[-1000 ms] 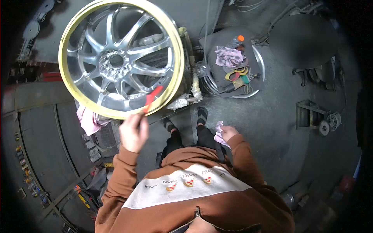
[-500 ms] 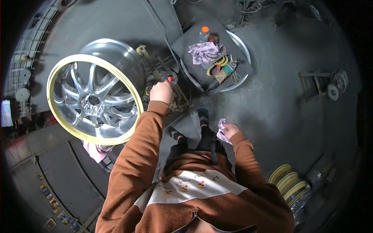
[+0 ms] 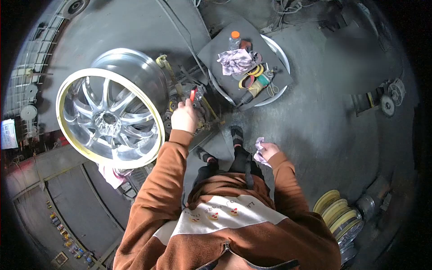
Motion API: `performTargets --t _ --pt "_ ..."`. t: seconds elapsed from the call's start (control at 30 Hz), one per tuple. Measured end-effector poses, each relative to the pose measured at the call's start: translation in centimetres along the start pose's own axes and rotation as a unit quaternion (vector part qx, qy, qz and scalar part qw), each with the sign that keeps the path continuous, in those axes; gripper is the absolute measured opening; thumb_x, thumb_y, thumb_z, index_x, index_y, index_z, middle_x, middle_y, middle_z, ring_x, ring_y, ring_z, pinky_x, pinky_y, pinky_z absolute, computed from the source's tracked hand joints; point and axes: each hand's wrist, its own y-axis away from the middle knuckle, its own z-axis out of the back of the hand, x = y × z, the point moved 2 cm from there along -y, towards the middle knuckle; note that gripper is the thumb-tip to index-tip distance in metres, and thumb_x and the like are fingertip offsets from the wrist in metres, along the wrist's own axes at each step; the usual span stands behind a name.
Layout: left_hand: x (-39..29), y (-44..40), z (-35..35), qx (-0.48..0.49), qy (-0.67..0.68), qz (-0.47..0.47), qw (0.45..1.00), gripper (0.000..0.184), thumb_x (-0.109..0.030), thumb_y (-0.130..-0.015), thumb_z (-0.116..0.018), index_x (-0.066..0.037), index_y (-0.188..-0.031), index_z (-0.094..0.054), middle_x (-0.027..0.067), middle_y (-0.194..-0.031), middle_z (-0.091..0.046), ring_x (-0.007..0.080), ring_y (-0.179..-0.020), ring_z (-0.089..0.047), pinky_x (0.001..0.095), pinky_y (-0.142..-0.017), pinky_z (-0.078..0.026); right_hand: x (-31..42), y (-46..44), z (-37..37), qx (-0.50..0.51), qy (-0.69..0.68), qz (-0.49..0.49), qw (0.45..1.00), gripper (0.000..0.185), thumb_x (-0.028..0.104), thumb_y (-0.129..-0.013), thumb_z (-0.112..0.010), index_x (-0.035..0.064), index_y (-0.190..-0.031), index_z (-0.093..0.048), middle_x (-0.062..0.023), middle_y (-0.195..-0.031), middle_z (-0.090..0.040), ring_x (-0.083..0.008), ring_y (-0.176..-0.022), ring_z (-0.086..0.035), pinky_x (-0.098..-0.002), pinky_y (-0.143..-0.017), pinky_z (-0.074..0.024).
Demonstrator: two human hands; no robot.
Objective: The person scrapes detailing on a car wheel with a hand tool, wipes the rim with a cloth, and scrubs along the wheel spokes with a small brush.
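Note:
My left hand (image 3: 184, 118) is closed around a red-handled tool (image 3: 193, 94), just right of a large wheel rim. The tool's far end is hard to make out against the machinery. The silver multi-spoke rim (image 3: 107, 118) stands tilted, with a yellow edge facing me. My right hand (image 3: 269, 152) grips a pinkish stained cloth (image 3: 260, 151) beside my right leg. Another pink cloth (image 3: 111, 175) shows under the rim's lower edge.
A round stand (image 3: 218, 49) at upper centre bears a bottle with an orange cap (image 3: 235, 39), a crumpled cloth (image 3: 235, 61), tape rolls, scissors and a power tool. Several rims (image 3: 335, 211) lie stacked at lower right. A wheeled metal frame (image 3: 362, 103) is at right.
My left hand has moved right, away from the rim's face, with the red-handled tool. The view has shifted, so the rim appears lower and more tilted. The cloth remains in my right hand.

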Motion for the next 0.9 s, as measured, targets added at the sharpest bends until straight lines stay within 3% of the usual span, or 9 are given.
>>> performTargets --t 0.17,0.27,0.3,0.37,0.47,0.57,0.67,0.83,0.9 --pt "0.7 2.6 -1.2 -0.004 0.005 0.017 1.0 0.02 -0.016 -0.088 -0.051 -0.004 -0.104 -0.05 0.0216 -0.087 -0.06 0.0388 -0.067 -0.063 0.0439 -0.056 -0.053 3.2 -0.1 1.6 0.005 0.029 0.02 0.999 0.022 0.011 -0.082 -0.05 0.004 -0.097 -0.064 -0.024 -0.088 -0.062 -0.0392 -0.082 -0.061 -0.0419 -0.073 -0.0484" --pt "0.7 3.9 0.0 -0.134 0.181 0.03 0.974 0.015 -0.014 -0.09 -0.051 -0.002 -0.099 -0.054 0.0208 -0.085 -0.061 0.0393 -0.074 -0.061 0.0454 -0.065 -0.051 3.5 -0.3 1.3 0.022 0.05 0.029 0.998 0.02 0.013 -0.081 -0.052 0.0027 -0.093 -0.063 -0.0241 -0.089 -0.062 -0.0409 -0.084 -0.06 -0.0446 -0.074 -0.0476" --pt "1.2 4.3 -0.3 -0.118 0.228 0.056 0.965 0.016 -0.014 -0.091 -0.051 0.0 -0.098 -0.057 0.0219 -0.085 -0.061 0.0401 -0.076 -0.06 0.0448 -0.067 -0.049 3.6 -0.6 1.3 0.027 0.043 0.015 0.999 0.019 0.014 -0.08 -0.053 0.0023 -0.092 -0.063 -0.0239 -0.091 -0.062 -0.0424 -0.086 -0.059 -0.047 -0.075 -0.047" --pt "2.0 6.0 0.2 -0.092 0.381 0.086 0.916 0.022 -0.019 -0.092 -0.05 0.0 -0.096 -0.059 0.0223 -0.083 -0.061 0.0388 -0.076 -0.061 0.0432 -0.067 -0.049 4.5 -0.7 1.3 0.046 0.077 0.061 0.994 0.02 0.015 -0.081 -0.053 0.0022 -0.093 -0.063 -0.0248 -0.092 -0.061 -0.0421 -0.088 -0.058 -0.047 -0.076 -0.0464" --pt "3.4 9.5 0.8 0.026 0.591 0.085 0.802 0.026 -0.021 -0.097 -0.048 -0.001 -0.111 -0.058 -0.0021 -0.075 -0.052 0.0065 -0.067 -0.045 0.0226 -0.062 -0.041 6.2 -0.3 1.3 0.045 0.096 0.046 0.993 0.024 0.016 -0.081 -0.053 0.0039 -0.099 -0.064 -0.0248 -0.096 -0.061 -0.0411 -0.092 -0.059 -0.0455 -0.079 -0.0467" --pt "5.1 14.1 4.0 0.075 0.655 0.109 0.744 0.028 -0.022 -0.097 -0.049 -0.002 -0.114 -0.059 -0.0024 -0.074 -0.053 0.0037 -0.059 -0.04 0.0194 -0.052 -0.034 7.2 -0.4 1.0 0.025 0.108 0.043 0.993 0.03 0.016 -0.081 -0.052 0.0046 -0.106 -0.065 -0.0246 -0.102 -0.062 -0.0402 -0.098 -0.058 -0.0435 -0.083 -0.0466" --pt "8.9 19.6 5.9 0.076 0.75 0.19 0.629 0.027 -0.021 -0.094 -0.053 -0.005 -0.113 -0.061 -0.0023 -0.073 -0.054 0.0023 -0.054 -0.036 0.0175 -0.048 -0.027 9.6 -0.3 0.8 0.067 0.147 0.02 0.987 0.037 0.014 -0.081 -0.051 0.0003 -0.114 -0.061 -0.0248 -0.109 -0.061 -0.0375 -0.105 -0.058 -0.0382 -0.091 -0.0445" --pt "18.1 25.9 3.8 -0.086 0.712 0.366 0.593 0.02 -0.017 -0.089 -0.057 -0.004 -0.101 -0.066 -0.0036 -0.067 -0.056 0.0033 -0.052 -0.041 0.019 -0.047 -0.032 11.4 -0.5 -0.9 0.071 0.175 0.055 0.981 0.038 0.014 -0.08 -0.051 0.0019 -0.115 -0.061 -0.0253 -0.11 -0.061 -0.0375 -0.104 -0.058 -0.039 -0.089 -0.045" --pt "21.4 25.6 0.3 -0.183 0.616 0.355 0.679 0.021 -0.016 -0.089 -0.057 -0.001 -0.098 -0.067 -0.0005 -0.065 -0.058 0.0068 -0.053 -0.047 0.023 -0.05 -0.039 12.4 -0.6 -1.5 0.088 0.198 0.073 0.973 0.038 0.014 -0.08 -0.051 0.0021 -0.115 -0.061 -0.0257 -0.11 -0.061 -0.0375 -0.104 -0.059 -0.0393 -0.088 -0.0453"
